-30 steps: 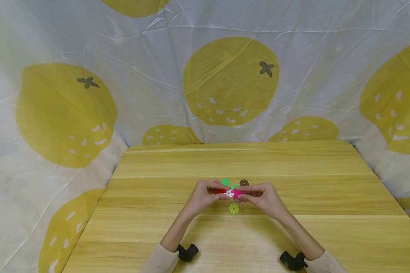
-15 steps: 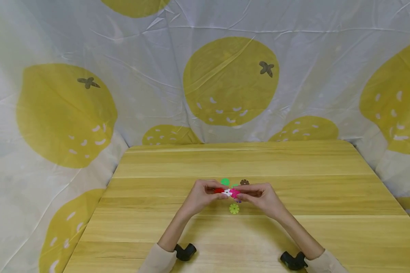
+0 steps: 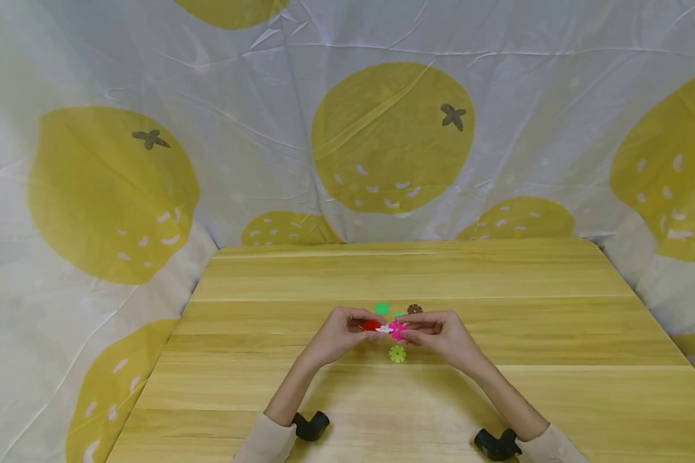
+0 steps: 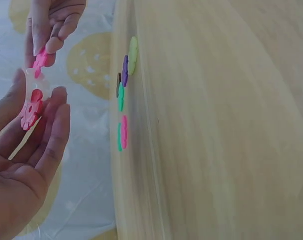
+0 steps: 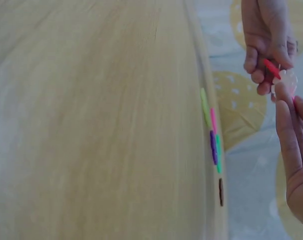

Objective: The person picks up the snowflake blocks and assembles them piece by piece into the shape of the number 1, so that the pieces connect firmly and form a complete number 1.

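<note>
Linked discs (image 3: 385, 328) hang in the lower middle of the head view, the left hand (image 3: 336, 334) pinching the red-and-white end, the right hand (image 3: 448, 337) pinching the pink one (thumbs lower in the frame than forefingers). Both forearms (image 3: 292, 391) slant inward from the bottom edge. The long axis runs left to right, nearly level, red pointing left; a yellow-green disc (image 3: 397, 354) shows just below.

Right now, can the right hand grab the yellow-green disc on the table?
Probably not at once: the right hand is pinching a pink disc. With that let go, likely yes: the yellow-green disc lies close by, and nothing seems to cover it.
</note>
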The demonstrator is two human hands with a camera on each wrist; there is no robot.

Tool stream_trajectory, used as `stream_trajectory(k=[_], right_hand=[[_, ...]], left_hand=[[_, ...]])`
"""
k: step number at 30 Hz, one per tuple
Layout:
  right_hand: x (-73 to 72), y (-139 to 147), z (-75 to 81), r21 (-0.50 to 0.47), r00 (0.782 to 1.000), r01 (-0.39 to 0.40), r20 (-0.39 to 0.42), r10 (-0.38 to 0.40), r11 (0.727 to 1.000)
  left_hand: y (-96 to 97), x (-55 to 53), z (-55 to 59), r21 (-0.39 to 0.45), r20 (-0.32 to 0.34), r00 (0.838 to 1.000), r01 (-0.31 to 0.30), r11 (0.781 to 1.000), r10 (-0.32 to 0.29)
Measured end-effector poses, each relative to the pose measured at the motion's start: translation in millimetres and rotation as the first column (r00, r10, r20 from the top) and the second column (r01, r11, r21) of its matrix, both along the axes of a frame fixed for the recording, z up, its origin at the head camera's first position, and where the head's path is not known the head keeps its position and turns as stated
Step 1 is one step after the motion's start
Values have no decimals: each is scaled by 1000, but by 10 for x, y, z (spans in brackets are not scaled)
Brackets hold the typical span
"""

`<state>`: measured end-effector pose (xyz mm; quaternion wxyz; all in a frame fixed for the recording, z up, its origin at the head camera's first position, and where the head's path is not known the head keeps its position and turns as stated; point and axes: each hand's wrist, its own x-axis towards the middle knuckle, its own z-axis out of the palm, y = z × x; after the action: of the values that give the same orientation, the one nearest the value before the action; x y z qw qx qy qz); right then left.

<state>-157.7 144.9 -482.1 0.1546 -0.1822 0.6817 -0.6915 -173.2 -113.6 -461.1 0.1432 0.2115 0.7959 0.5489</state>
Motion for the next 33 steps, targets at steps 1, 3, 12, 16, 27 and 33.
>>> stream_trajectory(k=[1, 3, 12, 16, 27, 33], right_hand=[[-1, -1, -5, -1, 1000, 2, 9, -2, 1000], [-3, -5, -14, 4, 1000, 10, 16, -10, 1000], [-1, -56, 0, 27, 998, 35, 48, -36, 999], [3, -76, -9, 7, 999, 17, 39, -17, 1000], [17, -113, -1, -44, 997, 55, 63, -53, 998], [5, -108, -18, -34, 994, 86, 77, -83, 996]], left_hand=[[-6, 2, -1, -5, -1, 1000, 4, 1000, -4], [-14, 8, -1, -11, -22, 1000, 13, 1000, -13], [55, 57, -13, 47, -163, 987, -6, 999, 13], [86, 73, -34, 37, -210, 977, -16, 999, 23], [140, 89, -55, 55, -186, 982, -35, 998, 45], [110, 68, -64, 46, -217, 975, -48, 998, 56]])
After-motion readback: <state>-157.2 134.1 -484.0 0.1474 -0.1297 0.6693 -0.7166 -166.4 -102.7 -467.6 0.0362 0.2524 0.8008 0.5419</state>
